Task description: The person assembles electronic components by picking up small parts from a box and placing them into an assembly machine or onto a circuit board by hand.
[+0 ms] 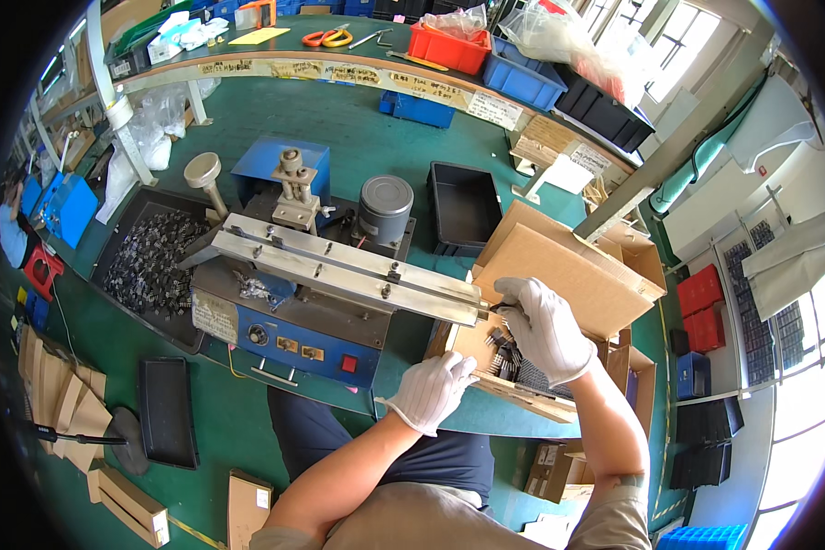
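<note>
A long metal double rail (339, 266) slopes across a blue bench machine (293, 344) and ends just above an open wooden box (472, 341). Small dark metal-legged parts (504, 356) lie inside that box. My right hand (550, 332), in a white glove, is beside the rail's end, over the box. Its fingers are curled together at a small dark piece that they mostly cover. My left hand (431, 390), also gloved, is closed at the box's near left rim; its fingertips hide whatever they may hold.
A black tray heaped with small parts (156, 266) stands left of the machine. Behind the box are an empty black bin (465, 209) and an open cardboard carton (568, 270). Scissors (327, 38) and red and blue bins (449, 46) sit on the raised back shelf.
</note>
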Action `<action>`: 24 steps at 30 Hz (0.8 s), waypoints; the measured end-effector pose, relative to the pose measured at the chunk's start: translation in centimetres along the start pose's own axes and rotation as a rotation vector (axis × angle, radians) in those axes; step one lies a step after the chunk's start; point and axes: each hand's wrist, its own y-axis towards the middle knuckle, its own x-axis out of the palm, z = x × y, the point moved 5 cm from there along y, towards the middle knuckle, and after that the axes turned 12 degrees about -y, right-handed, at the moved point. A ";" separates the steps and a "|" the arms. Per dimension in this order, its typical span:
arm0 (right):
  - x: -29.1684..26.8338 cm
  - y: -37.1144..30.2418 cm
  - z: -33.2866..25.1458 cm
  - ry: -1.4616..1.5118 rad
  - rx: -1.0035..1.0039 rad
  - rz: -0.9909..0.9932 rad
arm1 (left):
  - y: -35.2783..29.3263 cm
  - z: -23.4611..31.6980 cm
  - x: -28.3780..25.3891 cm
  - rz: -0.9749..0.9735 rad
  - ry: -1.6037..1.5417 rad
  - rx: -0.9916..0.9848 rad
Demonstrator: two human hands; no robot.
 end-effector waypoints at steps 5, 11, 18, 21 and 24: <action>1.1 0.4 -0.6 0.064 0.003 0.032 | 0.1 0.1 -0.1 -0.012 0.022 -0.003; 1.5 1.2 -0.7 0.090 0.027 0.079 | 0.0 -0.2 0.1 -0.005 0.017 0.006; 3.3 -0.4 4.8 -0.179 0.173 -0.153 | 0.2 0.2 -0.5 0.061 -0.019 0.061; 6.9 -1.4 4.8 -0.429 0.143 -0.467 | 0.1 0.0 -0.5 0.054 -0.007 0.048; 9.8 -3.0 5.7 -0.541 0.125 -0.506 | 0.2 0.1 -0.4 0.049 -0.039 0.033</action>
